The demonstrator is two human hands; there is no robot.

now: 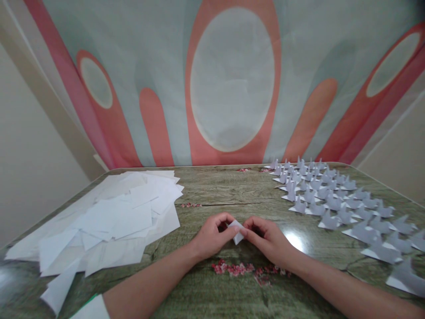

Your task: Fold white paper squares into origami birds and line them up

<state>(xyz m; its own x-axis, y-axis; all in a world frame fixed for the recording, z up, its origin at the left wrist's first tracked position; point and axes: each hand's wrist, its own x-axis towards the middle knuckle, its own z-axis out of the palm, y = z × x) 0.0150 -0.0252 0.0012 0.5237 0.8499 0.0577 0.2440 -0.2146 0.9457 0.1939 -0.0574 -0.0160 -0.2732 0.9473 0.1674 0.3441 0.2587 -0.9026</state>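
Note:
Between my two hands, just above the middle of the table, is a small folded piece of white paper [237, 238]. My left hand [215, 235] pinches its left side, with the thumb across the front. From the other side my right hand [264, 237] grips the paper's right edge between thumb and fingers. The paper looks like a small diamond with a raised flap; its back is hidden by the fingers.
Loose white paper sheets [122, 217] lie in an overlapping pile on the left of the wood-grain table [212, 292]. Rows of folded white paper birds [332, 201] stand on the right. A patterned backdrop [232, 88] hangs behind the table's far edge.

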